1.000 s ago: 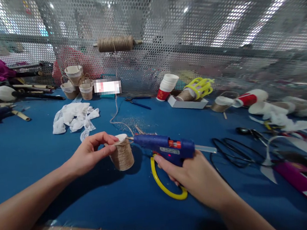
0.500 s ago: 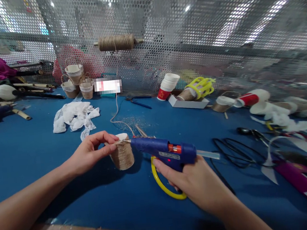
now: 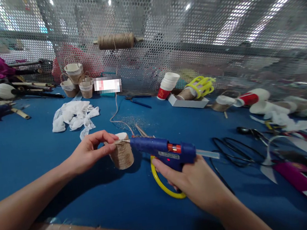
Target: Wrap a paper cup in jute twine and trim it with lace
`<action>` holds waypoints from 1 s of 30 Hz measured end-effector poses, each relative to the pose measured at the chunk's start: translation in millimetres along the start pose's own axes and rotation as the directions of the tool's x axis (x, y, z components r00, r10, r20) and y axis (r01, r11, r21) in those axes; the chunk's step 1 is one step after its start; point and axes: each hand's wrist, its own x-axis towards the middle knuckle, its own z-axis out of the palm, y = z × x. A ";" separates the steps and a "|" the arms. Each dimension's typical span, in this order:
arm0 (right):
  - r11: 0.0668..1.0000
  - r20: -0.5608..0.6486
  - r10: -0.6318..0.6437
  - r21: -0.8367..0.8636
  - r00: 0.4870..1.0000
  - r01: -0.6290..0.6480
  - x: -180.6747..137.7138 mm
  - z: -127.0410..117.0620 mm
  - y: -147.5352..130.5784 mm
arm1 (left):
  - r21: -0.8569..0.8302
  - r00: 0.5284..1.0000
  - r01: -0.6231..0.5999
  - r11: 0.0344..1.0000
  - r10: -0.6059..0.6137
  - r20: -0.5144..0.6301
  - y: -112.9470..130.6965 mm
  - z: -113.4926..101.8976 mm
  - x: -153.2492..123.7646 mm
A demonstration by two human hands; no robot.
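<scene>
My left hand [image 3: 95, 149] pinches the rim of a small paper cup wrapped in brown twine [image 3: 122, 157]. The cup is tilted a little above the blue tabletop, its white inside showing at the top. In my right hand [image 3: 188, 175] is a blue hot glue gun [image 3: 163, 150], with a clear glue stick [image 3: 208, 154] poking out of its back and a small red light lit. Its metal nozzle meets the twine at the cup's rim, beside my left fingertips. Scissors with yellow handles [image 3: 160, 181] lie under the gun, partly hidden by it and my right hand.
A twine spool [image 3: 116, 41] hangs on the perforated metal screen, its strand trailing down to the table. Behind are finished twine baskets [image 3: 75, 73], white lace [image 3: 74, 115], pliers [image 3: 140, 103] and stacked paper cups [image 3: 168, 85]. Black cables [image 3: 233, 152] and a purple power strip [image 3: 302, 182] lie right.
Hardly anything differs. The glue gun's nozzle stays at the cup's rim and both hands hold their places, with only a very slight shift of the view.
</scene>
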 end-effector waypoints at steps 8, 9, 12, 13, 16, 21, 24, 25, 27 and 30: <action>0.999 0.038 -0.008 -0.035 0.999 0.009 3.4 -3.6 12.1 | -0.016 1.000 0.014 1.000 -0.014 -0.014 0.0 0.2 -0.6; 0.999 0.040 0.010 -0.033 0.999 -0.008 4.4 -3.7 12.3 | -0.020 1.000 0.015 1.000 -0.015 -0.012 -0.5 0.1 -0.7; 0.999 0.050 0.044 -0.031 0.998 -0.042 9.1 -3.7 11.0 | -0.024 1.000 0.012 1.000 -0.012 -0.008 -1.5 0.0 -0.8; 0.999 0.048 0.047 -0.021 0.998 -0.046 10.8 -3.4 10.6 | -0.025 1.000 0.009 1.000 -0.009 -0.008 -1.6 0.0 -0.7; 0.998 0.023 0.056 0.040 0.998 -0.057 14.4 -1.1 10.3 | -0.036 1.000 0.000 0.999 0.000 -0.004 -1.0 0.3 -0.8; 0.971 0.034 0.167 0.166 0.985 -0.170 15.4 2.8 13.6 | -0.023 1.000 -0.010 1.000 0.011 0.008 0.6 0.8 -1.4; 0.935 0.053 0.204 0.286 0.977 -0.211 19.4 0.4 18.4 | -0.013 1.000 -0.001 1.000 0.002 0.006 0.1 0.7 -1.2; 0.916 0.055 0.200 0.345 0.978 -0.207 21.8 -1.3 20.7 | -0.012 1.000 0.000 1.000 0.001 0.005 -0.4 0.6 -1.0; 0.858 0.047 0.191 0.477 0.981 -0.190 28.2 -5.6 26.7 | -0.012 1.000 -0.009 1.000 0.009 0.005 -1.6 0.3 -0.4; 0.800 -0.028 0.274 0.561 0.961 -0.212 39.9 -12.5 39.5 | -0.011 1.000 -0.027 1.000 0.027 0.009 -3.7 -0.2 0.4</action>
